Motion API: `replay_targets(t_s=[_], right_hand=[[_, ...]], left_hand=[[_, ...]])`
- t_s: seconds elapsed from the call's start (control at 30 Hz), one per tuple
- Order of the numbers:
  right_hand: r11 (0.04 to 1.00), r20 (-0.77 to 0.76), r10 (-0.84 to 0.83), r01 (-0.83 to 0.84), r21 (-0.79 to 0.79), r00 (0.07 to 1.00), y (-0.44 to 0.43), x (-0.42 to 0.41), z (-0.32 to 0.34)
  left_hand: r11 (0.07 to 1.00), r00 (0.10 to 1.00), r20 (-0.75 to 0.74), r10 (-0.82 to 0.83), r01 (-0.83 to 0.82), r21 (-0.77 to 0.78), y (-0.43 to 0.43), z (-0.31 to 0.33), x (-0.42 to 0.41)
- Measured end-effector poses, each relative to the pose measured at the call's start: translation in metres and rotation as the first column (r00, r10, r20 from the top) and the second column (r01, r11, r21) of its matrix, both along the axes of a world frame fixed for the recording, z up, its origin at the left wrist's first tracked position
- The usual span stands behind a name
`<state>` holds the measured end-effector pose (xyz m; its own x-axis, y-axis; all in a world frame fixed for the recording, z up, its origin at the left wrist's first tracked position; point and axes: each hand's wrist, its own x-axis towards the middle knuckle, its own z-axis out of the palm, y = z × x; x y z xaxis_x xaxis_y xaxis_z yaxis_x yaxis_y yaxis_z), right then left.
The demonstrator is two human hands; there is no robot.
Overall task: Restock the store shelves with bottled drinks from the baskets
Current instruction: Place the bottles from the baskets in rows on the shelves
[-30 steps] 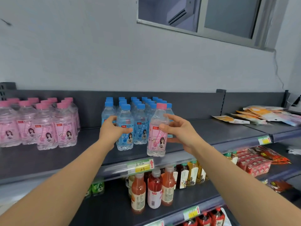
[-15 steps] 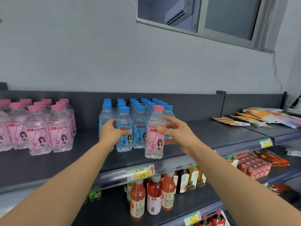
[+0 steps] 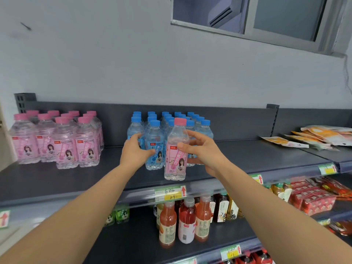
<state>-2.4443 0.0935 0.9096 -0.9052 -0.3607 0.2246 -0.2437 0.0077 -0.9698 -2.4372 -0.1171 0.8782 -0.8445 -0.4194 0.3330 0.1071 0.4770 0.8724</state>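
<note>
A pink-capped bottle [image 3: 175,162] with a pink label stands upright near the front edge of the dark top shelf [image 3: 57,184]. My right hand [image 3: 202,151] is wrapped around it from the right, thumb on its front. Just to its left stands a blue-capped bottle [image 3: 154,134] at the front of a block of several blue-capped bottles [image 3: 200,125]. My left hand [image 3: 134,152] grips that front blue bottle from the left. A group of several pink-capped bottles [image 3: 57,143] stands at the shelf's left end. No basket is in view.
Flat orange snack packets [image 3: 314,136] lie on the top shelf at the right. The shelf below holds juice bottles [image 3: 186,221], dark tea bottles [image 3: 222,210] and red packets [image 3: 312,199]. A price tag [image 3: 169,194] sits on the shelf edge. A window [image 3: 266,16] is above.
Both hands stay on the same two bottles. The pink bottle has shifted slightly forward on the shelf. My view has swung a little, bringing the left pink group further into the picture.
</note>
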Motion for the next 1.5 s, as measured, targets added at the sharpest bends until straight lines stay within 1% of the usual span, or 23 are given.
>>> replay_targets(t_s=[0.07, 0.13, 0.23, 0.4, 0.67, 0.8, 0.97, 1.2, 1.33, 1.5], right_hand=[[1.000, 0.002, 0.022, -0.022, -0.004, 1.000, -0.012, 0.004, 0.003], [0.999, 0.001, 0.045, -0.045, -0.011, 0.999, -0.029, 0.009, 0.005], [0.995, -0.021, 0.104, -0.104, 0.004, 0.994, -0.058, 0.021, 0.010], [0.986, -0.040, 0.165, -0.165, 0.009, 0.985, -0.112, 0.040, 0.017], [0.969, -0.082, 0.246, -0.243, 0.038, 0.966, -0.209, 0.061, 0.028], [0.972, -0.122, 0.234, -0.230, 0.052, 0.965, -0.258, 0.063, 0.030], [0.977, -0.166, 0.200, -0.183, 0.113, 0.966, -0.308, 0.061, 0.020], [0.964, -0.164, 0.132, -0.088, 0.251, 0.978, -0.332, 0.054, -0.001], [0.936, -0.162, 0.096, -0.034, 0.351, 0.982, -0.336, 0.048, -0.018], [0.892, -0.134, 0.065, 0.002, 0.452, 0.989, -0.336, 0.039, -0.038]], left_hand=[[1.000, 1.000, 0.002, -0.021, 0.021, -0.014, -0.001, 0.003, 0.017], [0.996, 0.995, 0.030, -0.091, 0.091, -0.019, -0.006, 0.005, 0.034], [0.974, 0.972, 0.047, -0.228, 0.228, 0.013, -0.020, 0.010, 0.063], [0.946, 0.947, 0.045, -0.319, 0.315, 0.072, -0.061, 0.020, 0.102], [0.975, 0.978, -0.038, -0.205, 0.207, 0.077, -0.154, 0.029, 0.133], [0.987, 0.989, -0.074, -0.130, 0.136, 0.090, -0.196, 0.031, 0.140], [0.992, 0.994, -0.073, -0.077, 0.084, 0.091, -0.237, 0.025, 0.142], [0.989, 0.999, -0.046, -0.006, 0.013, 0.148, -0.278, 0.008, 0.129], [0.985, 1.000, -0.008, 0.029, -0.027, 0.169, -0.293, -0.003, 0.118], [0.974, 0.999, 0.033, 0.035, -0.041, 0.221, -0.302, -0.015, 0.104]])
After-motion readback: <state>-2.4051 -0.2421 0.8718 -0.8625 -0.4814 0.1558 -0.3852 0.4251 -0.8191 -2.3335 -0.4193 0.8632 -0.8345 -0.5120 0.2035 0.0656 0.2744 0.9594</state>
